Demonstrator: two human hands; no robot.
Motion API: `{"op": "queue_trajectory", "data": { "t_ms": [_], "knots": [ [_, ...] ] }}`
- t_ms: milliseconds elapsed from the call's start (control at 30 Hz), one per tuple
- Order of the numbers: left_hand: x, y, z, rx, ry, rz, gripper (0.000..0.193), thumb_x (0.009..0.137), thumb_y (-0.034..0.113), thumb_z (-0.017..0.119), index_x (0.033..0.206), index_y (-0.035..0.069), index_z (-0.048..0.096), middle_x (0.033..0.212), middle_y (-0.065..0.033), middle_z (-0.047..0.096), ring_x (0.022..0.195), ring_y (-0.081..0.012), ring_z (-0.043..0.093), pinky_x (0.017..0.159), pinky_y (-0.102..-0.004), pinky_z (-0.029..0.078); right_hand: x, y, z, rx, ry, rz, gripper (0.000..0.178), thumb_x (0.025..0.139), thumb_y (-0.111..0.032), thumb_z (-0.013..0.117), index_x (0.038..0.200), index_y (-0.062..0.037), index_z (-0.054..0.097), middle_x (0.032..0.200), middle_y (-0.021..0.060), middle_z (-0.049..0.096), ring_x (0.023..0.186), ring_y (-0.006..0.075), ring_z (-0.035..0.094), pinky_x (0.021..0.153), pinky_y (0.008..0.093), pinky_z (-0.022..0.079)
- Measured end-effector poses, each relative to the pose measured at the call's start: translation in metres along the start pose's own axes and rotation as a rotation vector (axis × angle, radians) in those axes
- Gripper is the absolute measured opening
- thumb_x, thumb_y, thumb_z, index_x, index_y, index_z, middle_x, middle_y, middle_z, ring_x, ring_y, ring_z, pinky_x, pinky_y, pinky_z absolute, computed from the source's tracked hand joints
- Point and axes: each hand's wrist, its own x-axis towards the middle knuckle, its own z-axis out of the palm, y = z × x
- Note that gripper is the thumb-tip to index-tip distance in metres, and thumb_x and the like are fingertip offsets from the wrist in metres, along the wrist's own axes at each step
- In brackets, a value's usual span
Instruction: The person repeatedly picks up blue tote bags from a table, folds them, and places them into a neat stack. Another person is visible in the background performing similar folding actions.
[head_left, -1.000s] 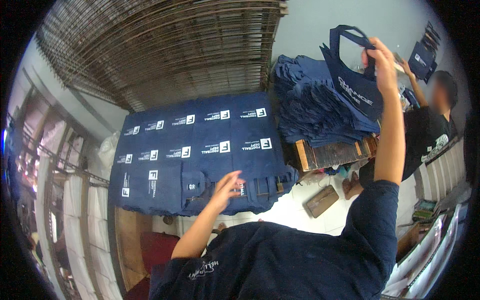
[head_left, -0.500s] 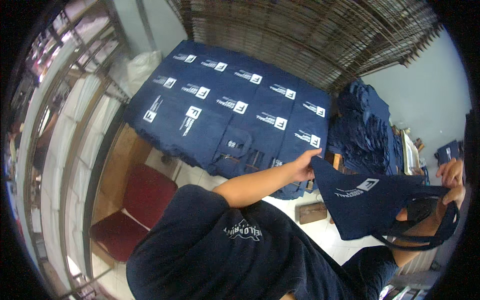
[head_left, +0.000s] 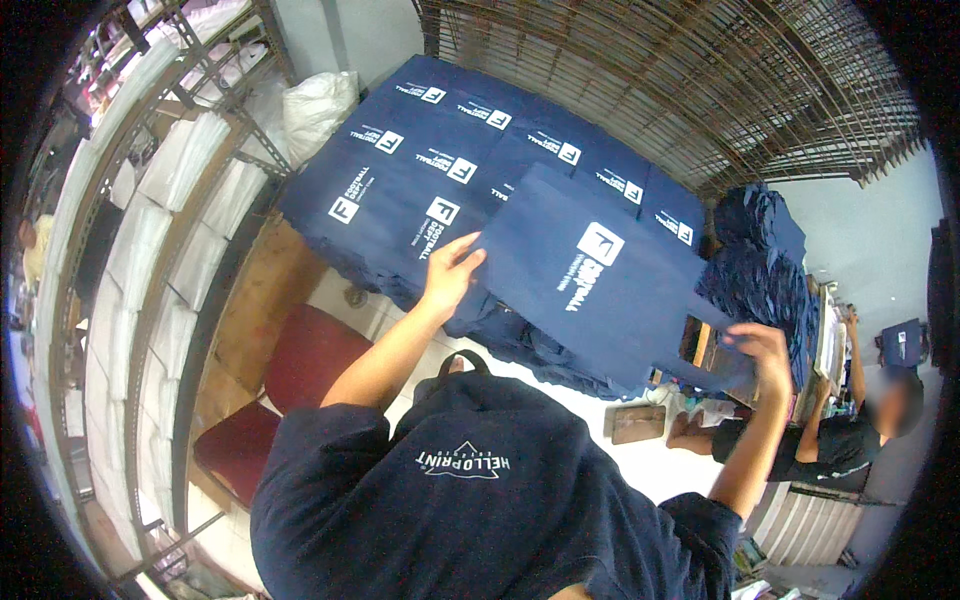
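Note:
A navy tote bag [head_left: 540, 265] with a white printed mark is stretched out in front of me, over the near right part of the piled bags. My left hand [head_left: 455, 275] pinches its left edge between thumb and fingers. At the opposite end, by the handles, my right hand [head_left: 762, 352] is closed on the bag; its fingertips are slightly blurred. Beneath and beyond lies a broad pile of similar navy tote bags [head_left: 395, 215], set in rows with their white prints facing up. The held bag hides part of this pile.
More dark blue bags [head_left: 760, 260] are heaped to the right. Behind the pile stands a metal wire rack [head_left: 640, 70]. A dark red chair [head_left: 310, 360] and shelves of white stacks [head_left: 140, 270] are at left. Another person [head_left: 840, 440] is on the right, near a brown box [head_left: 638, 425].
The tote bag has swung from the right to over the pile and now lies flatter. Both my hands moved left with it. The other person has come into view at right.

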Motion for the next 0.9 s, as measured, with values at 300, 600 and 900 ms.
{"op": "queue_trajectory", "data": {
  "t_ms": [300, 600, 900],
  "knots": [
    [0.024, -0.078, -0.077, 0.715, 0.207, 0.001, 0.037, 0.071, 0.018, 0.069, 0.106, 0.007, 0.062, 0.091, -0.0189, 0.063, 0.084, -0.0299, 0.062, 0.074, -0.0348, 0.048, 0.088, 0.164, 0.147, -0.304, 0.161, -0.071, 0.029, 0.065, 0.004, 0.054, 0.089, -0.0053, 0.067, 0.082, 0.0122, 0.066, 0.07, 0.018, 0.06, 0.067, 0.029, 0.046],
    [0.029, -0.095, -0.086, 0.825, 0.21, 0.125, 0.04, 0.072, 0.017, 0.067, 0.109, 0.003, 0.059, 0.091, -0.0221, 0.062, 0.085, -0.0327, 0.061, 0.076, -0.0394, 0.047, 0.095, 0.18, 0.167, -0.399, 0.357, -0.043, 0.027, 0.066, 0.001, 0.056, 0.09, -0.0056, 0.067, 0.093, 0.016, 0.064, 0.09, 0.0304, 0.061, 0.08, 0.0347, 0.047],
    [0.032, -0.096, -0.087, 0.847, 0.193, 0.164, 0.039, 0.072, 0.016, 0.066, 0.106, -0.001, 0.059, 0.091, -0.0218, 0.062, 0.084, -0.0316, 0.061, 0.074, -0.0378, 0.048, 0.108, 0.182, 0.175, -0.39, 0.44, -0.023, 0.025, 0.067, 0.0, 0.055, 0.089, -0.006, 0.067, 0.092, 0.0171, 0.064, 0.089, 0.033, 0.06, 0.081, 0.0365, 0.046]
  ]
}}
